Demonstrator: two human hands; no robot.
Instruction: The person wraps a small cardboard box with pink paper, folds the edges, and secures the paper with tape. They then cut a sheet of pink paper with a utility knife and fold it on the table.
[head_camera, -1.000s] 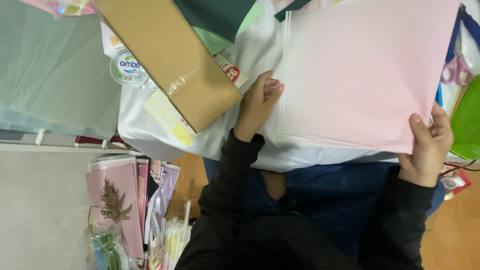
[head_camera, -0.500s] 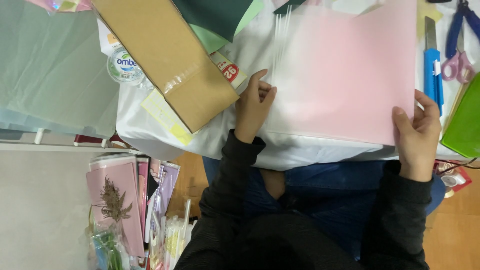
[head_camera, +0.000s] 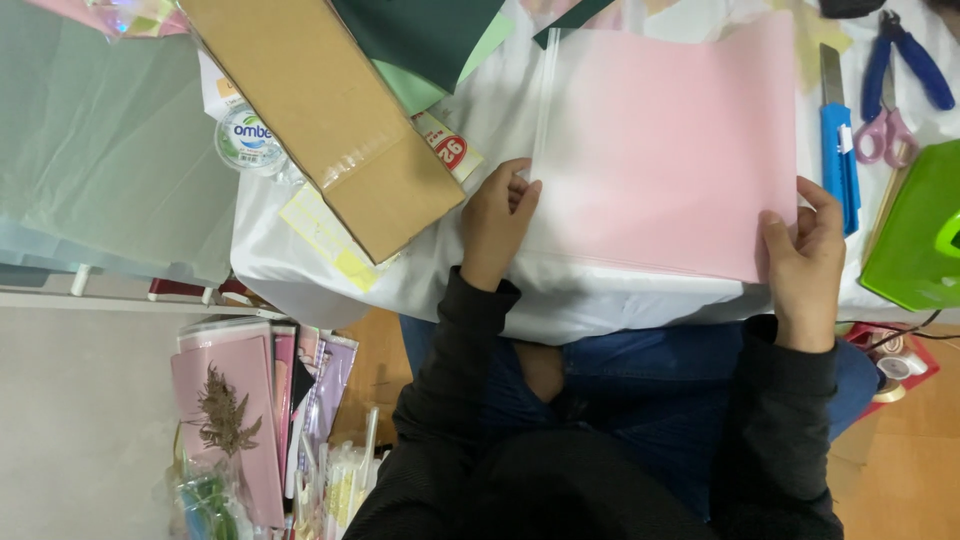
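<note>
- Pink paper sheet (head_camera: 670, 150) lies flat on the white-covered table (head_camera: 600, 300), in front of the person.
- Left hand (head_camera: 497, 215) rests curled on the sheet's left edge, fingers bent against it.
- Right hand (head_camera: 805, 255) pinches the sheet's lower right corner, thumb on top.
- Brown cardboard box (head_camera: 330, 110) lies left; blue utility knife (head_camera: 836, 140) and scissors (head_camera: 880, 130) right.
</note>
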